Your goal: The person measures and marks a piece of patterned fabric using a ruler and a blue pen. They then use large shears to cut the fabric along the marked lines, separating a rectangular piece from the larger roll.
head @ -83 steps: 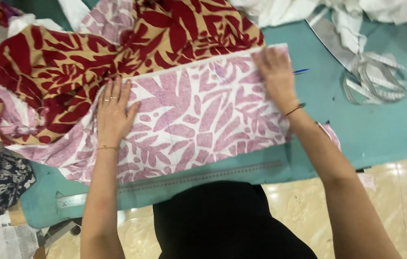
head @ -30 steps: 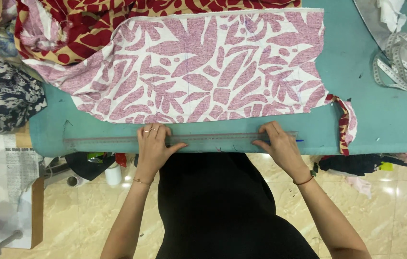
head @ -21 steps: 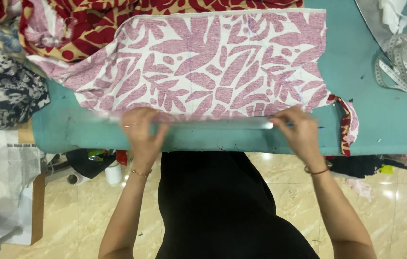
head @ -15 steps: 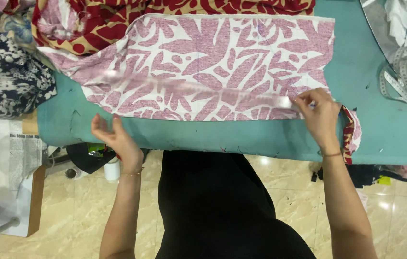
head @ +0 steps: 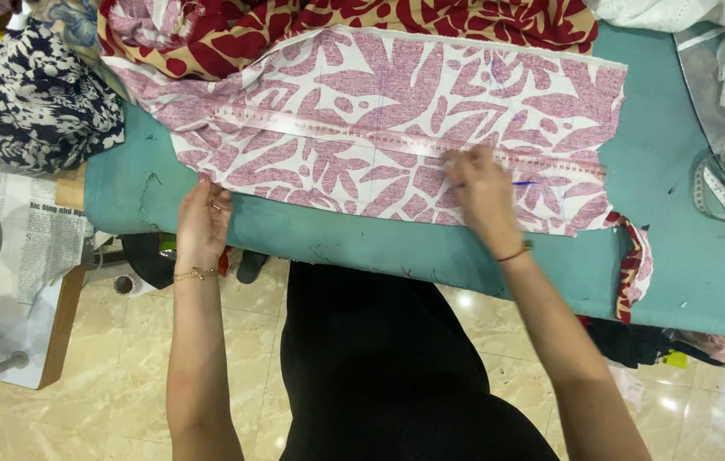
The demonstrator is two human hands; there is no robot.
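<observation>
Pink leaf-print fabric (head: 380, 128) on teal worktop (head: 678, 256); clear ruler (head: 362, 135) across it; right hand (head: 482, 192) fingers pressing ruler, gripping pen (head: 523, 183); left hand (head: 202, 224) fingers flat, open at fabric edge.

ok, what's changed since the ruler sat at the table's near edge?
The clear ruler moved up onto the pink leaf-print fabric, lying aslant. The right hand presses it; the left hand let go and rests at the fabric's near-left corner. Fabric stays spread on the teal table.
</observation>
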